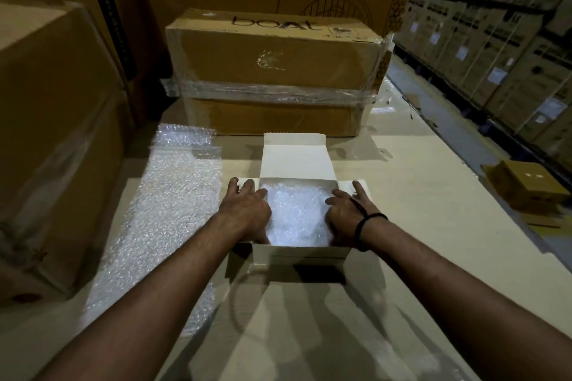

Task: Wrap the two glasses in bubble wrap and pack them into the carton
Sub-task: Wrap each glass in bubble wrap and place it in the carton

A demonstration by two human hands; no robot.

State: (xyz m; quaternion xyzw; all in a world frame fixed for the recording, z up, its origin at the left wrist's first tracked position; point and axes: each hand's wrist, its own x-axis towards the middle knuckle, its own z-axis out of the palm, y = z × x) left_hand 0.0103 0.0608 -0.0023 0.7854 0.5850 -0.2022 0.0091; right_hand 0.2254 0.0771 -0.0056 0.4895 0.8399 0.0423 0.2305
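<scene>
Hands (246,210) (345,213) in white, bubble-wrap-filled carton (300,254)

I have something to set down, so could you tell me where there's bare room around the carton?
Bare surface lies right of the carton, up to the small brown box, and along the carton's near wall. The left is crowded: bubble wrap sheet, then stacked boxes.

We look through one wide-angle camera worn on the head, facing forward and steeply down; the left forearm (173,275) enters from 7 o'clock, the right forearm (433,260) from 5 o'clock; the open carton (301,252) sits close, at centre, within arm's reach; a taped box (272,52) stands beyond at 12 o'clock; stacked boxes (483,49) recede at 2 o'clock.
</scene>
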